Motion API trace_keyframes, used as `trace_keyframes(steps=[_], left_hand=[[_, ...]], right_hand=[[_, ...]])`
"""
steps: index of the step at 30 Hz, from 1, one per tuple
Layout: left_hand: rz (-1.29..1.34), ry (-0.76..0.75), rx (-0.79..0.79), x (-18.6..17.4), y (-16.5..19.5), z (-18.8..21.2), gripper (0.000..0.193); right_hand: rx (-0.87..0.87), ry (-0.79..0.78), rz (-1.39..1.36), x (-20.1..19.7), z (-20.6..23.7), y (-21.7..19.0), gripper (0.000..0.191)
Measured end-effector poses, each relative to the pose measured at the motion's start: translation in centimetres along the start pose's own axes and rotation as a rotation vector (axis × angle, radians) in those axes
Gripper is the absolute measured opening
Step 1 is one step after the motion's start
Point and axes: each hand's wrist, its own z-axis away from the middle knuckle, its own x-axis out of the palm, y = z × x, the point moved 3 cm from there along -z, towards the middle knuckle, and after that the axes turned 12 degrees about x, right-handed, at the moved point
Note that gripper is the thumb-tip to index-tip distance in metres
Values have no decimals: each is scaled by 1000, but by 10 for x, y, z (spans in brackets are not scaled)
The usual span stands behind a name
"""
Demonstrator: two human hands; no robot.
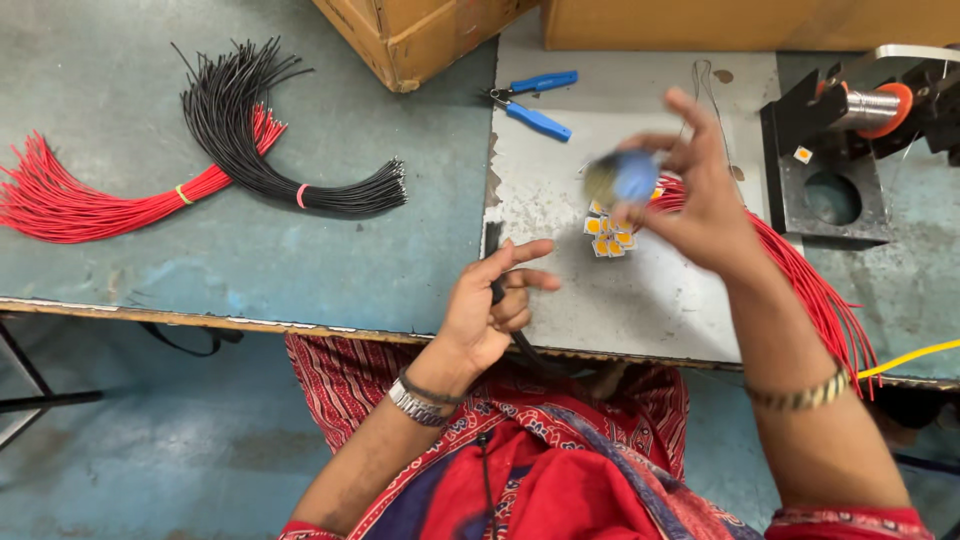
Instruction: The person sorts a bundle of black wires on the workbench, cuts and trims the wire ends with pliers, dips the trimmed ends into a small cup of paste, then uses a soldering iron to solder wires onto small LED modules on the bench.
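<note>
The right hand (700, 195) is raised above the bench, fingers curled in a pinch around a small blue, rounded object (632, 178) that is too blurred to identify; a dull brushed patch shows at its left edge. Just below that hand lies a cluster of small square yellow chips with white borders (608, 233), flat on a scuffed grey metal plate (560, 200). A loose bundle of thin red insulated wires (820, 295) runs from beneath the right hand along the forearm and droops over the bench edge.

The left hand (490, 305), lower and nearer the body, is partly closed around a slim black rod-shaped tool (493, 245) with a dark cord trailing off toward the lap; index finger and thumb are extended. A metal-link watch and a dark band sit on the left wrist, a gold bangle on the right.

Beyond the left hand, on the plate, rest small cutters with blue plastic handles (535, 105). Far to the left of both hands lie a black wire bundle tied with a pink band (300, 180) and a red wire bundle with a yellow-green band (100, 200), crossing each other. To the right of the right hand stands a black metal bracket with a round hole (830, 190), carrying an orange-flanged spool of silver wire (870, 108).

The bench top (300, 260) is worn, stained blue-grey sheet. Brown cardboard boxes (420, 35) stand at the far edge.
</note>
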Motion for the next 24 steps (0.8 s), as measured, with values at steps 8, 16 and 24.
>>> trace_keyframes(steps=[8,16,24], left_hand=[[251,-321,-213,1,-30,2,52],[315,-422,-146,-16,-44,8,40],[265,-310,-61,-11,-31,8,39]], right_hand=[[-21,-383,-702,58,58,-56,117],[-7,-473,-698,57,58,-36,103],[-118,-56,-255,55,88,-52,57]])
